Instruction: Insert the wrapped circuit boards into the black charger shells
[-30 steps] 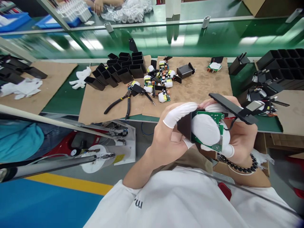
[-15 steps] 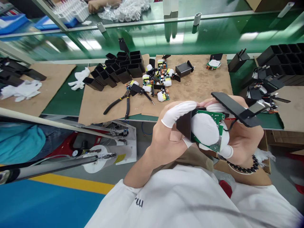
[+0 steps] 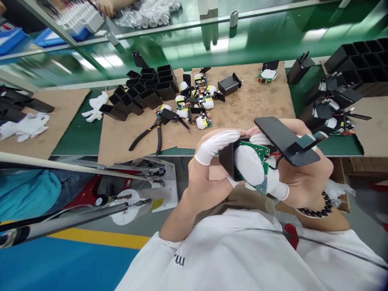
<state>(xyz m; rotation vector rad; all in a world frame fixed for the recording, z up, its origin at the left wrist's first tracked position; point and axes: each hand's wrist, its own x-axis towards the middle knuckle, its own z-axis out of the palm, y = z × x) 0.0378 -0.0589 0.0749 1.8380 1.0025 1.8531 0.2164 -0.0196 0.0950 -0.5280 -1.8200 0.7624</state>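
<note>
My left hand (image 3: 209, 165), with white finger cots on some fingers, is wrapped round a black plastic housing (image 3: 227, 161). A green circuit board (image 3: 257, 150) with a white pad (image 3: 249, 165) on it sits partly inside the housing's open end. My right hand (image 3: 306, 173), also in finger cots, grips the board from the right. A black end plate (image 3: 285, 139) with a metal-looking prong hangs over the right fingers, joined to the board by thin wires. The right fingertips near the board are partly hidden by the plate.
On the cardboard (image 3: 242, 109) lie pliers (image 3: 151, 131), several loose circuit boards (image 3: 203, 101) and a black adapter (image 3: 228, 85). Rows of empty black housings (image 3: 151, 87) stand at left, more housings (image 3: 360, 64) at right. Another person's hand (image 3: 105, 7) shows across the bench.
My hands and the held parts have shifted slightly left in view as the camera moved. The board looks a little deeper in the housing, and the end plate has tilted.
</note>
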